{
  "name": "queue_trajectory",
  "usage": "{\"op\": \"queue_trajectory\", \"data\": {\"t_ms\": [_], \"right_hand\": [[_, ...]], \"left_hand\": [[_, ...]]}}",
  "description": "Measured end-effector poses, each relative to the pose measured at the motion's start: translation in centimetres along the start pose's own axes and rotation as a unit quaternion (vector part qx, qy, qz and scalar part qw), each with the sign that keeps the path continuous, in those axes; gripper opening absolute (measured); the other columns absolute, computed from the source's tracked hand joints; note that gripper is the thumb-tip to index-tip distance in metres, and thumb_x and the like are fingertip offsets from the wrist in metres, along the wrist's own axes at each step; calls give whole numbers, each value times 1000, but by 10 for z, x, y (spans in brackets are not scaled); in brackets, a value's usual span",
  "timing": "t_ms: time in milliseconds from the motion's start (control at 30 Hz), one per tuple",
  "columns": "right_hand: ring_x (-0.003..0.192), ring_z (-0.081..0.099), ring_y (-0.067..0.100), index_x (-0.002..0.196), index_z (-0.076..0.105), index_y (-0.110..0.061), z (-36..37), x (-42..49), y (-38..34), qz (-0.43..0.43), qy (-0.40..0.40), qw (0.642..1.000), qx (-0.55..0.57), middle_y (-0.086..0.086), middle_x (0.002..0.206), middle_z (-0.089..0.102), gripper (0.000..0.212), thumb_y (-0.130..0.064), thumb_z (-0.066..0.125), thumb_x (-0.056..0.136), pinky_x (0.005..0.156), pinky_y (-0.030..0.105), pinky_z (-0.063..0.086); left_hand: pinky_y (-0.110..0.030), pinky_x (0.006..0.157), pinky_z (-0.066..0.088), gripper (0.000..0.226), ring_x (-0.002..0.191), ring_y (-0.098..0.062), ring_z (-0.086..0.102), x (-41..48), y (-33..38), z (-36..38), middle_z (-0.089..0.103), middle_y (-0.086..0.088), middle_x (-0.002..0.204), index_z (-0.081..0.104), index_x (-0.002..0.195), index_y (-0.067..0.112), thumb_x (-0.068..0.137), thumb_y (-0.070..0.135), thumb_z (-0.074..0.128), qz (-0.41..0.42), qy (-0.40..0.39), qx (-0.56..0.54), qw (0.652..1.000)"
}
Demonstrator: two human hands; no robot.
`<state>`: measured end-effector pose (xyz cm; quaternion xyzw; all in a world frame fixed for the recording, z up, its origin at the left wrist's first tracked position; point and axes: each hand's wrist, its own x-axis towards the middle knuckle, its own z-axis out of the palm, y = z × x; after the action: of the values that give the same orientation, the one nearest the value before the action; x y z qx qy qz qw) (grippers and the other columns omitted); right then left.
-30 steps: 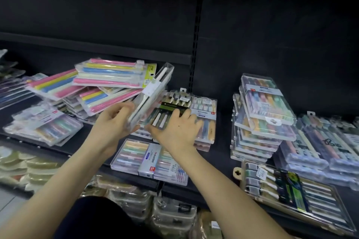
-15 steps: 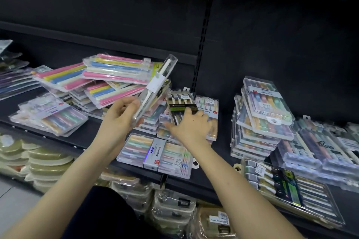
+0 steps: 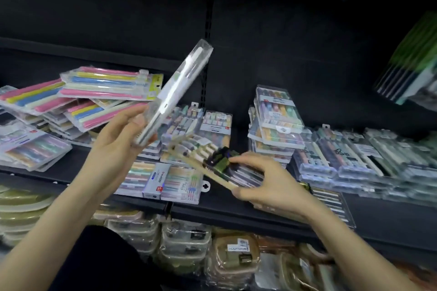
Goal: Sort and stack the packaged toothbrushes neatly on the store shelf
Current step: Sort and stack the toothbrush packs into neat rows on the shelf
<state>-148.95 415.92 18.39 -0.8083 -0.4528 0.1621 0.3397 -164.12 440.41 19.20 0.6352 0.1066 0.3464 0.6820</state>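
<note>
Nearest, low in view: clear tubs (image 3: 184, 248) of tan/greenish goods on the lower shelf, too blurry to ID. Above them is the front lip of the black shelf (image 3: 236, 216), w/ both forearms reaching over it. L hand (image 3: 118, 144) is curled round the lower end of a long clear pack (image 3: 175, 92), thumb on the near face, fingers behind. That pack is in the air, tilted w/ its top end up and to the right, above the mid piles. R hand (image 3: 267, 184) pinches the near end of a green-label pack (image 3: 208, 160), fingers on top, thumb under. Its far end points up-left over the mid stack (image 3: 212, 125); can't tell if they touch. Between and below the hands a blue-label pack (image 3: 165, 178) lies flat at the shelf front. Just right of the R wrist another flat pack (image 3: 331, 203) lies on the shelf. Further back: messy pile of pink/yellow/blue packs (image 3: 94, 101) at left, tall stack (image 3: 276, 120) at right, then a row of packs (image 3: 354, 156) far right, all blurred.
</note>
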Motion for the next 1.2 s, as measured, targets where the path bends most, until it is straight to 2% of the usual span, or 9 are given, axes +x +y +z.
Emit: {"op": "queue_trajectory", "data": {"t_ms": [100,267,433,533,667,833,1000,1100,1200], "right_hand": [[119,24,-30,112,53,-64,-44,-46,29,4,-64,996,-64,-42,130,32,54,-47,75,66,95,2,24],[135,22,-12,110,49,-71,-90,-92,76,55,-79,988,-119,-27,146,29,56,-56,69,60,111,25,22],[139,21,0,111,48,-63,-103,-101,112,78,-87,980,-162,-14,152,27,59,-32,77,71,115,31,17],[143,19,5,122,46,-56,-98,-102,126,79,-84,975,-192,-17,154,25,55,-39,75,79,117,33,17],[128,42,-6,121,36,-62,-107,-111,108,85,123,988,20,-33,139,38,55,-71,56,71,97,10,37],[103,61,-2,135,41,-44,-140,-119,102,85,355,900,238,-24,119,57,72,-70,55,69,83,25,51],[106,61,1,115,62,-40,-165,-147,116,121,203,957,171,-15,114,65,42,-45,72,74,81,16,48],[118,48,-14,128,47,-49,-169,-171,127,120,62,988,76,-30,132,48,72,-52,79,64,95,10,40],[123,36,-18,130,36,-63,-170,-185,137,119,115,986,9,-42,130,40,81,-61,77,59,100,6,32]], "left_hand": [[-38,98,46,28,114,-25,58,-7,5,20,63,-6,120,67,109,33,83,38,61,36,-34,53,997],[-17,81,45,24,92,-4,58,-8,7,64,63,14,102,64,101,51,82,39,58,97,-83,156,979],[-5,77,36,28,81,3,47,-13,2,115,49,21,101,60,105,50,83,34,59,175,-109,243,948],[-4,85,33,29,100,6,44,-20,-6,144,42,14,110,56,111,40,83,38,61,256,-130,293,912],[-3,78,37,34,107,5,41,-18,-17,174,38,10,114,57,114,30,81,26,65,286,-165,308,892],[-7,88,34,33,112,-1,42,-14,-20,200,38,16,121,61,115,35,83,39,65,270,-303,306,861],[-4,88,33,36,108,7,38,-14,-20,241,36,18,127,63,120,31,86,40,59,334,-437,362,753],[-3,92,29,33,112,10,34,-7,-19,268,35,24,129,61,116,40,86,27,67,311,-469,339,754],[-10,94,34,33,115,1,40,0,-21,295,40,25,124,58,108,47,87,23,67,257,-486,287,785]]}}
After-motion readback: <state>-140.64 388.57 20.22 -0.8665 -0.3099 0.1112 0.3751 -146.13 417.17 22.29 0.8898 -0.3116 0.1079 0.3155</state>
